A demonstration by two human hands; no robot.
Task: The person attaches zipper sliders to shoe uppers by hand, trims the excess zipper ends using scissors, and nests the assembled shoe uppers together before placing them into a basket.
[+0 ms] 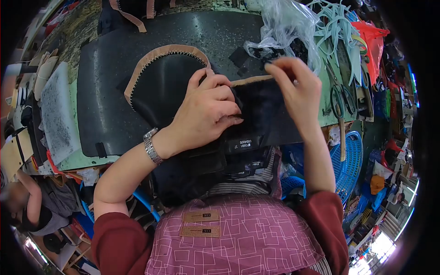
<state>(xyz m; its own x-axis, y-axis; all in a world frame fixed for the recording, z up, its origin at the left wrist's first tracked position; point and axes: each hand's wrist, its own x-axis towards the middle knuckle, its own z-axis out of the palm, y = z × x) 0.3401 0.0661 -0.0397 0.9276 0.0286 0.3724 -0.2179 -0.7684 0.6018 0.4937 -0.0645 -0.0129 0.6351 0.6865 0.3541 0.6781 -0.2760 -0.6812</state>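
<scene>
My left hand (208, 107) is closed on a black shoe upper (261, 107) with a dark plush inside and a tan tape edge. A printed label with a size number shows on its lower part. The tan zigzag-stitched edge (156, 52) curves away to the left of my fingers. Above the upper's right end, my right hand (300, 87) is raised with thumb and fingertip pinched together. What they pinch is too small to make out. More dark pieces with labels (250, 167) lie below, over my lap.
A black mat (110, 96) covers the green tabletop. Scissors (339, 94), a clear plastic bag (288, 27), pale green strips (337, 20) and a red bag (371, 46) lie right. A foam block (58, 117) stands left. A blue basket (350, 156) is below right; another person (46, 201) sits lower left.
</scene>
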